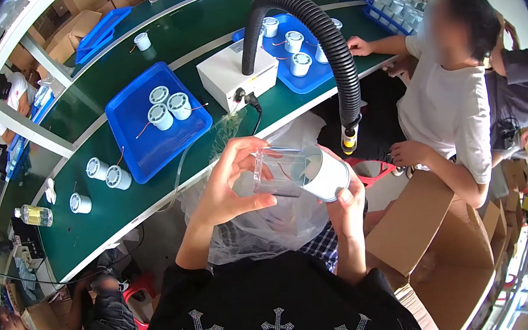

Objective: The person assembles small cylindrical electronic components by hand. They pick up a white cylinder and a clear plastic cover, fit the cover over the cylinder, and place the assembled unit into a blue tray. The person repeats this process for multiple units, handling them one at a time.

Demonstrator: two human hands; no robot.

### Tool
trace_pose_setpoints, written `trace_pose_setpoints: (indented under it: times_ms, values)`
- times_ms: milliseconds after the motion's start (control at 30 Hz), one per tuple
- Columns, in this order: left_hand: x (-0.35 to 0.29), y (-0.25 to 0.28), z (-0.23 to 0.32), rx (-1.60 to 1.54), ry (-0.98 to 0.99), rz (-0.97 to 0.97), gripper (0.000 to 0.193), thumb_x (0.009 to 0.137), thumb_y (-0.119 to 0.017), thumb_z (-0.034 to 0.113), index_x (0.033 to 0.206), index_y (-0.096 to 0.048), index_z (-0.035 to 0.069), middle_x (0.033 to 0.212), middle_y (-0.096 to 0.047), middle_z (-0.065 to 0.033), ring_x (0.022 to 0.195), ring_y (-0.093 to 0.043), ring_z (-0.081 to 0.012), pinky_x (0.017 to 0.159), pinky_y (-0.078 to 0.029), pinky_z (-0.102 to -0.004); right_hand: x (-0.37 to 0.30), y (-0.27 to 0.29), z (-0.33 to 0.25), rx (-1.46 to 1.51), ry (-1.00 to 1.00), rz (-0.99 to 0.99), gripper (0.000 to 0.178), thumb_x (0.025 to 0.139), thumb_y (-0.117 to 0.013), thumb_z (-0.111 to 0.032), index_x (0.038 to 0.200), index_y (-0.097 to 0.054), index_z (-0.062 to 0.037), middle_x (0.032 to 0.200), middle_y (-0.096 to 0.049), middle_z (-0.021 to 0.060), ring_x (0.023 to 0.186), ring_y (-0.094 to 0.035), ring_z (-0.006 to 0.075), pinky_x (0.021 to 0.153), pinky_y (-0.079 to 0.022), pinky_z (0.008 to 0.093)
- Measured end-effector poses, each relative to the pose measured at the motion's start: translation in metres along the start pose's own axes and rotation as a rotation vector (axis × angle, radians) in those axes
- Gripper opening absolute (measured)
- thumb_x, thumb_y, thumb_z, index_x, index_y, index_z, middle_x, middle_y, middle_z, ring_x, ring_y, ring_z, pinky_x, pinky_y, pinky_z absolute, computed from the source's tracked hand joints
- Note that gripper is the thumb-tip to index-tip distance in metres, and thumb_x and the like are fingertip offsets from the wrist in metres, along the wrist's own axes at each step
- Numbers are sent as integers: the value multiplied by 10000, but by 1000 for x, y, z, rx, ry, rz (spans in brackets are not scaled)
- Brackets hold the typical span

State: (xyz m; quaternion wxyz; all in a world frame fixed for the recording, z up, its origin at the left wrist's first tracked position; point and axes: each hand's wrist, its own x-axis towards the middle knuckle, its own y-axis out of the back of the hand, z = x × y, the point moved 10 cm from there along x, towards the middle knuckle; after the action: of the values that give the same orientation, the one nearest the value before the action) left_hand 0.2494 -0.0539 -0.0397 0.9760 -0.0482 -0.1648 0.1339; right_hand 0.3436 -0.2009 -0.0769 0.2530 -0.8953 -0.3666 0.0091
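Observation:
In front of my chest, my left hand [230, 185] grips a clear plastic container [275, 173] with its thumb below and fingers above. Fingers and thumb of my right hand [349, 204] are closed round a white cylindrical housing [327, 178]. The housing is tilted and meets the right end of the clear container; I cannot tell whether the two are joined. A thin reddish wire seems to show through the plastic. Beneath both hands lies a crumpled translucent plastic bag [246, 233] on my lap.
A blue tray [138, 160] with white round units stands on the green bench [81, 233]. Beside it is a white box [217, 81] with a black flexible hose [347, 82] arching near my right hand. A co-worker [444, 103] sits right, above an open carton [453, 254].

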Motion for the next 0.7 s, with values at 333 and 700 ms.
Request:
trace_pose_setpoints:
  times_ms: [333,700]
  values:
    - [0,0,-5,-9,41,18,811,572,-840,236,1199,-368,32,1129,-505,-132,913,-546,-187,802,-444,-311,2,-5,-8,-126,64,-79,637,653,-748,-363,1109,-524,20,1324,-364,217,1200,-403,274,953,-351,409]
    - [1,-27,-8,140,64,-53,710,637,-807,233,1194,-420,26,1125,-503,-96,907,-560,-150,798,-447,-295,-1,-12,-23,-404,201,-88,710,606,-796,-384,1114,-556,49,1350,-353,194,1061,-530,224,716,-484,269]
